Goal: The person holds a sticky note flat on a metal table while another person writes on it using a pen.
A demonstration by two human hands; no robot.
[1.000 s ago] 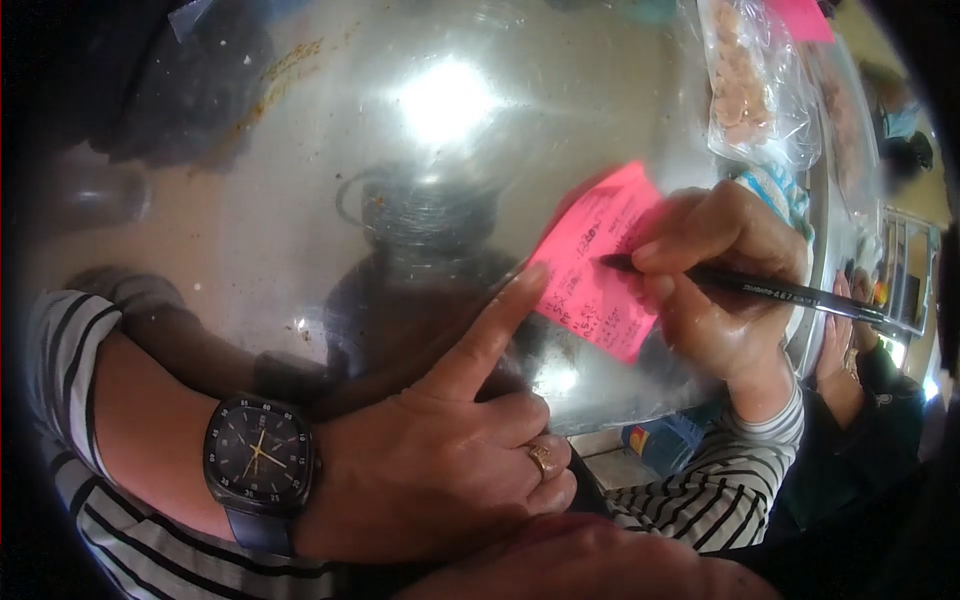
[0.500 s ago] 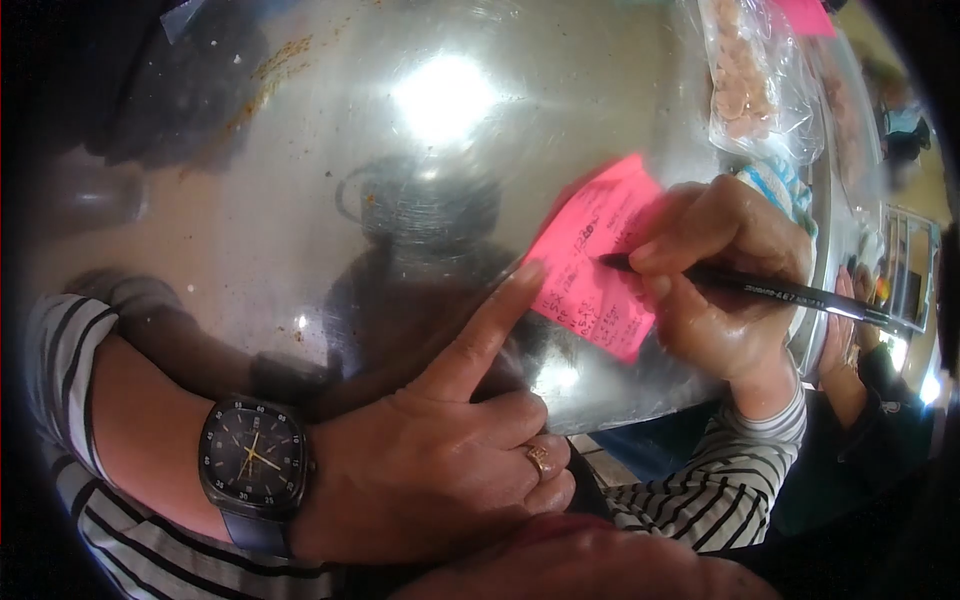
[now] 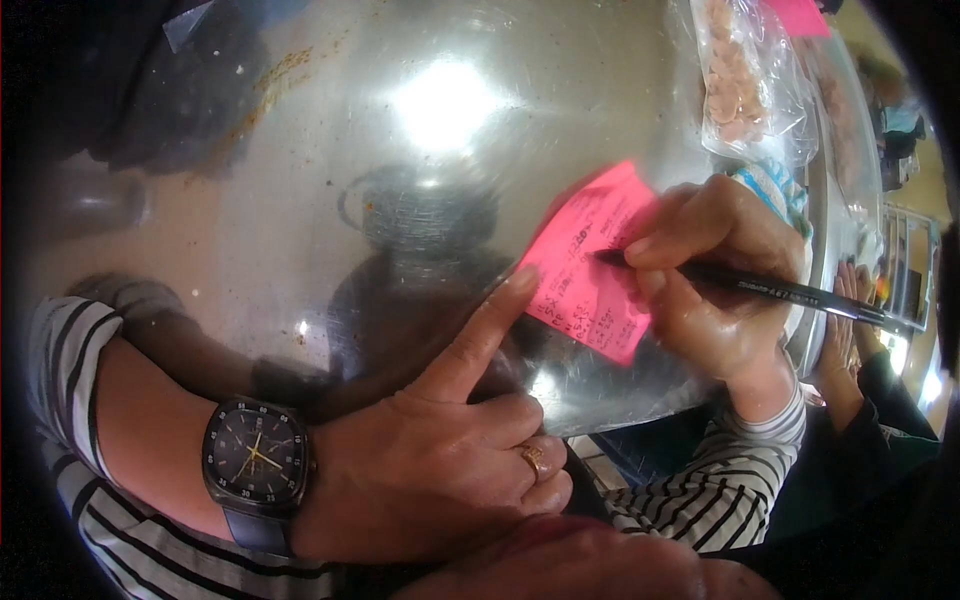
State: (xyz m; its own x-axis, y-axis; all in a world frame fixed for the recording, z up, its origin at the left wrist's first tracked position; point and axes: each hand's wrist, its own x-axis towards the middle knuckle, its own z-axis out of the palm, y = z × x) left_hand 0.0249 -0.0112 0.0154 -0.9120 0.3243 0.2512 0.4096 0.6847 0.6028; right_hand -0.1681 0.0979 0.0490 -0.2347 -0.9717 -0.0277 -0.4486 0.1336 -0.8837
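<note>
A pink sticky note (image 3: 590,285) covered in handwritten dark lines lies tilted over the shiny metal tabletop (image 3: 250,230). My left hand (image 3: 440,465), with a ring and a black wristwatch (image 3: 257,455), holds the note's left edge under its outstretched index fingertip. Its other fingers are curled in, and the thumb is hidden. Between the thumb and fingers of my right hand (image 3: 725,275) is a black pen (image 3: 760,285). The pen's tip is at the middle of the note, on or just above the writing; contact cannot be made out.
A clear plastic bag of pinkish-brown pieces (image 3: 735,95) lies at the upper right, near another pink paper (image 3: 803,15). Beside my right hand is a blue-and-white cloth (image 3: 775,190). Another person's hands (image 3: 840,340) show at the far right. Brownish specks (image 3: 285,65) mark the tabletop.
The note and my left fingertip have shifted slightly left. My right hand and the pen have moved a little left too, with the tip slightly higher in the view.
</note>
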